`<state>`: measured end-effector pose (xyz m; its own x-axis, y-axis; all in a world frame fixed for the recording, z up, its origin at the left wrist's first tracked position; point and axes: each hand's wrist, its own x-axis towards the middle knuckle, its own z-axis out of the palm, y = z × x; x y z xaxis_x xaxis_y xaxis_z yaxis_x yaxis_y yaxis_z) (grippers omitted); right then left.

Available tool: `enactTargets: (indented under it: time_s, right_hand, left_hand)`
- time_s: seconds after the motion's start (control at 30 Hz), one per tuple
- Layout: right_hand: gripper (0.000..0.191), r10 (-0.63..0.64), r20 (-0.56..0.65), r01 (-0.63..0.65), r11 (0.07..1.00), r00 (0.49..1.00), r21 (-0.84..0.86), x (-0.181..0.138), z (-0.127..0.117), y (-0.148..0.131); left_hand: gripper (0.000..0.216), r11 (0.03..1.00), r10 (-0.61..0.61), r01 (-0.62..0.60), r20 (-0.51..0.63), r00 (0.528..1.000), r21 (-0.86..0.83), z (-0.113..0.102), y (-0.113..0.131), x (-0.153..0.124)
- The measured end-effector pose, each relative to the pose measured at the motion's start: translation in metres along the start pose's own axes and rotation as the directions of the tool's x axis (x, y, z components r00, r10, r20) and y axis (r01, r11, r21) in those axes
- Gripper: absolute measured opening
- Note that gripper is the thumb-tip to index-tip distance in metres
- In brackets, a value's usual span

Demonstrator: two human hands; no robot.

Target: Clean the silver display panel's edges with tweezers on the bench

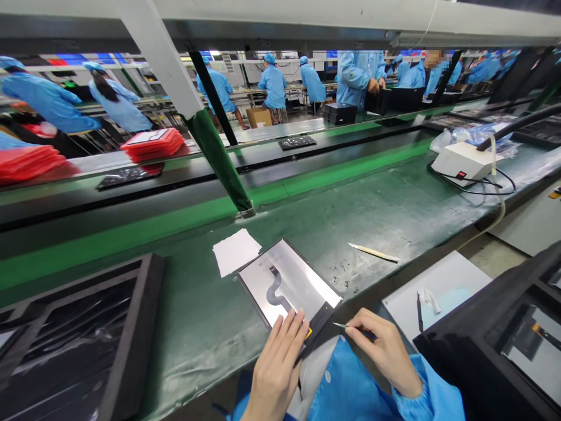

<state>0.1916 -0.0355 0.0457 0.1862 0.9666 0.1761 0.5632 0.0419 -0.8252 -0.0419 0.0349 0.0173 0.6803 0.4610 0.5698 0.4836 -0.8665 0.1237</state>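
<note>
A flat display panel [258, 280] lies on the green bench with its silvery back up, its near end at the bench edge. A dark ribbon cable [274, 288] curves across it. My left hand [280, 362] rests on the panel's near end, fingers stretched out flat; its thumb is partly hidden. Just right of the panel, my right hand [381, 345] pinches a thin pointed metal tool [339, 325], whose exact kind I cannot make out. The tool's tip points toward the panel and appears apart from it.
White paper sheets [236, 251] and a light-handled knife [374, 252] lie on the bench. Black foam trays stand left [151, 304] and right [456, 327]. A slanted post [223, 164] rises behind. Farther right sits a white device [462, 164] with a cord. Co-workers in blue work beyond.
</note>
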Motion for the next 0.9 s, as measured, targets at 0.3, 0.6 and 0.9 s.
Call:
enactTargets:
  time_s: [0.3,0.6,0.9]
  right_hand:
    - [0.031,-0.091,-0.122,0.064,0.976,0.988,-0.207,-0.0005,0.004,0.0017]
    - [0.031,-0.113,-0.111,0.087,0.972,0.987,-0.218,0.0005,0.0056,0.0023]
    - [0.03,-0.05,-0.097,0.041,0.995,0.994,-0.086,0.0038,0.0064,0.0049]
  left_hand:
    - [0.057,1.0,-0.008,0.007,-0.015,1.0,-0.013,0.0011,0.0006,0.0002]
    - [0.058,1.0,-0.01,0.01,-0.022,1.0,-0.007,-0.0007,0.0017,0.0025]
    - [0.054,1.0,0.004,-0.004,0.005,1.0,-0.006,0.0007,-0.0005,-0.0006]
